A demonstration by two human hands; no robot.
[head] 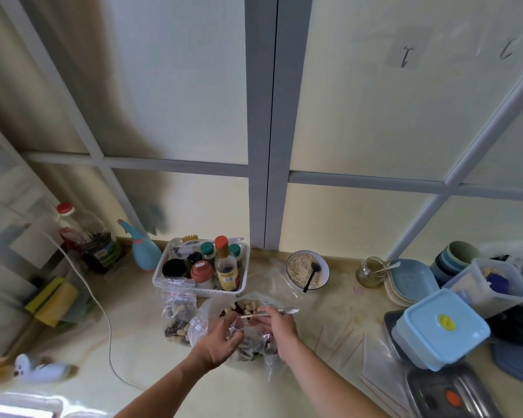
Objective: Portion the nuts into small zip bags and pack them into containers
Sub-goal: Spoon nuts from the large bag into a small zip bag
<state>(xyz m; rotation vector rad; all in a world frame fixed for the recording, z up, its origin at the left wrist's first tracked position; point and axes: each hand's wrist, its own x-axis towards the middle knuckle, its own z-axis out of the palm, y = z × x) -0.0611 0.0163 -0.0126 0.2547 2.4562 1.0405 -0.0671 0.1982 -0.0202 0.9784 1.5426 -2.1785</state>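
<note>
Left hand (221,342) grip pinches a small zip bag (248,339) of nuts; right hand (280,330) grip clamps a spoon (272,312) above it. A filled bag (177,315) lies mid-bench.

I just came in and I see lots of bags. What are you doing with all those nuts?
A person is portioning mixed nuts at a cream kitchen counter. The left hand holds a small clear zip bag open, while the right hand grips a pale spoon above a big clear plastic bag of nuts. One filled red-striped zip bag already stands by the white basket of bottles. The light blue lidded container waits on the right.
</note>
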